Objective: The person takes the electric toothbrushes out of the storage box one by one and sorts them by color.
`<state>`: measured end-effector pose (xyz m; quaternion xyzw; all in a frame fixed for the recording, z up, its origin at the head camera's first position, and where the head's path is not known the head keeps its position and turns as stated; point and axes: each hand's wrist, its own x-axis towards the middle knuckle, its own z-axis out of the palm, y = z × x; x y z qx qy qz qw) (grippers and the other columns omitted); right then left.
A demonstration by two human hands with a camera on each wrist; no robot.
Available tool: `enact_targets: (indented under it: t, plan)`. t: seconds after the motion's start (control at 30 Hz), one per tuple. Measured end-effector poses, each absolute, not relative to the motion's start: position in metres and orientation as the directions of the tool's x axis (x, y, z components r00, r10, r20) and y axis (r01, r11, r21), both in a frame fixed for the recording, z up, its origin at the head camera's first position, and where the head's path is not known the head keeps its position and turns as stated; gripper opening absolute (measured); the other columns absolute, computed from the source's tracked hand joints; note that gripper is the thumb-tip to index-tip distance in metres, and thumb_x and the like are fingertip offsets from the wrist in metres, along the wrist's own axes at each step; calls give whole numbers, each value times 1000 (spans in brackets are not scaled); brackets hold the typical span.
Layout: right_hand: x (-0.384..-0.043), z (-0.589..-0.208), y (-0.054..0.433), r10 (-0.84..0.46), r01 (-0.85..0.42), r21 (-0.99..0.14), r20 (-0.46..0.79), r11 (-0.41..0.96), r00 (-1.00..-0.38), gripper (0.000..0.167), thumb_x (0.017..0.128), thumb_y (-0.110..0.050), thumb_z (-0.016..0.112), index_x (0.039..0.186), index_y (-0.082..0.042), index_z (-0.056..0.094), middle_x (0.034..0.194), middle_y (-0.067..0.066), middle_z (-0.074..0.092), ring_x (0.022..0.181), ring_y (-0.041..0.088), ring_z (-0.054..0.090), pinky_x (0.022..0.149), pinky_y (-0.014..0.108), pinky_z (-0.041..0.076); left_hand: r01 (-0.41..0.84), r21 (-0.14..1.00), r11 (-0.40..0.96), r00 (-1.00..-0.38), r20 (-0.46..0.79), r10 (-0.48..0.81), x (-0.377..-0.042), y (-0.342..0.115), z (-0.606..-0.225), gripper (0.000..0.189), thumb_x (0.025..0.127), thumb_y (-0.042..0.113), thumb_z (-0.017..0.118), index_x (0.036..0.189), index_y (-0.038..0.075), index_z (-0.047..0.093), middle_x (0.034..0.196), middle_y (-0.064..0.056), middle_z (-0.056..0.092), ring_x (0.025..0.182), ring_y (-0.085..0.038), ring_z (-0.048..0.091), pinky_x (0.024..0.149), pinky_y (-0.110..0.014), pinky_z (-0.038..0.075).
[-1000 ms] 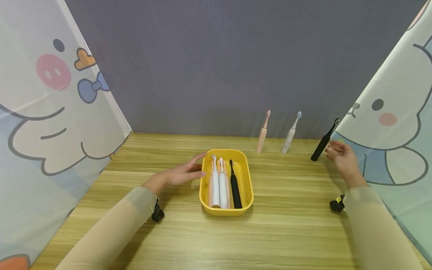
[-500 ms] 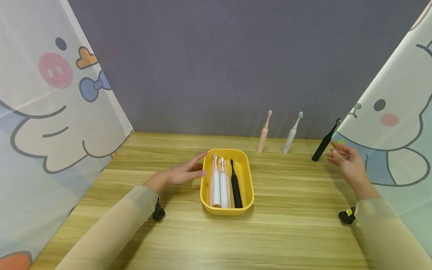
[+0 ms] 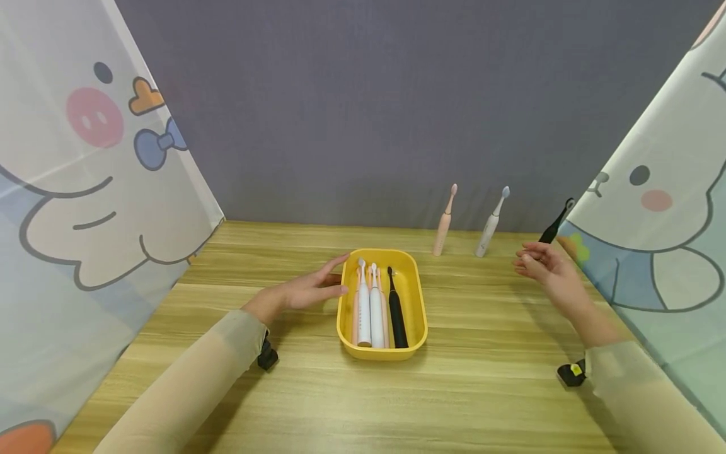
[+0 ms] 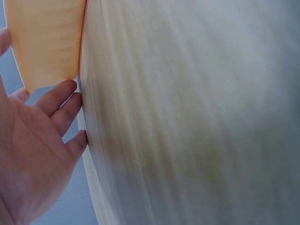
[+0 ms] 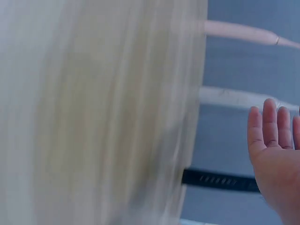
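My left hand (image 3: 300, 292) rests at the left side of a yellow tray (image 3: 421, 309), fingers spread. In the left wrist view, fingertips (image 4: 70, 86) lie right at the tray's lower end. Inside are white, pink and black electric toothbrushes, among them a black electric toothbrush (image 3: 397, 318). My right hand (image 3: 553, 277) holds nothing, its fingers loosely bent in the air. It covers the lower part of a standing black electric toothbrush (image 3: 550, 233). To its left stand a white electric toothbrush (image 3: 488, 233) and a pink electric toothbrush (image 3: 443, 230), both upright.
A wooden table (image 3: 471, 391) lies under everything. Behind it rises a grey partition (image 3: 340, 126). Cartoon-printed cloths hang at both sides, the right cloth (image 3: 652, 252) close to the black toothbrush.
My right hand has moved away from the standing black toothbrush, first back to the right, then left across its front. The left hand and tray stay in place.
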<state>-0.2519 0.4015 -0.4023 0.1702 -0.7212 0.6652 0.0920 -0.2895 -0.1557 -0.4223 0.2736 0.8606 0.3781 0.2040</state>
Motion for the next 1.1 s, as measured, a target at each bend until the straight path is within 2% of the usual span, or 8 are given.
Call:
enact_targets:
  t: [0.33, 0.43, 0.6, 0.7, 0.83, 1.0, 1.1]
  plan:
    - [-249, -390, 351, -173, -350, -906, 315, 237, -933, 23, 114, -12, 59, 136, -20, 58, 117, -11, 69, 103, 1, 72, 90, 15, 61, 307, 776, 550, -763, -145, 630, -291, -156, -422, 90, 109, 64, 58, 175, 48, -1, 175, -19, 41, 162, -40, 40, 132, -66, 32]
    - [-248, -389, 334, -188, -352, -901, 312, 253, -931, 25, 113, -11, 62, 137, -17, 59, 118, -6, 69, 101, 4, 71, 88, 17, 61, 305, 774, 555, -764, -149, 628, -291, -156, -422, 90, 109, 64, 58, 175, 49, 0, 175, -19, 41, 162, -40, 40, 132, -67, 31]
    - [-250, -388, 305, -223, -336, -887, 274, 318, -935, 36, 111, -14, 66, 145, -5, 56, 122, -3, 68, 103, 4, 67, 88, 17, 59, 312, 771, 555, -761, -147, 632, -291, -156, -422, 89, 110, 62, 57, 176, 47, 0, 174, -20, 41, 163, -41, 39, 132, -68, 30]
    - [-253, -391, 290, -247, -333, -878, 258, 344, -934, 45, 111, -15, 67, 150, 2, 52, 126, 4, 67, 106, 5, 66, 89, 17, 58, 318, 774, 547, -755, -142, 640, -290, -156, -421, 89, 111, 60, 57, 176, 44, -1, 174, -22, 40, 163, -43, 38, 131, -70, 30]
    - [-256, -394, 271, -289, -355, -868, 262, 346, -921, 51, 110, -12, 68, 154, 5, 50, 132, 16, 64, 108, 5, 66, 91, 17, 57, 318, 774, 548, -755, -143, 640, -290, -156, -420, 89, 111, 60, 56, 176, 44, -1, 174, -22, 40, 163, -43, 38, 131, -70, 30]
    - [-260, -394, 249, -319, -374, -856, 264, 357, -910, 51, 108, -11, 70, 155, 1, 52, 136, 27, 62, 108, 8, 66, 92, 17, 57, 309, 772, 556, -760, -151, 632, -291, -156, -421, 89, 110, 62, 57, 176, 45, 0, 175, -21, 40, 163, -41, 39, 132, -68, 31]
    - [-261, -392, 236, -332, -386, -844, 267, 373, -905, 51, 108, -12, 71, 154, -1, 54, 135, 28, 63, 109, 11, 67, 94, 19, 56, 309, 772, 556, -761, -151, 632, -291, -156, -421, 90, 109, 63, 57, 176, 45, -1, 175, -21, 40, 163, -41, 39, 132, -68, 30]
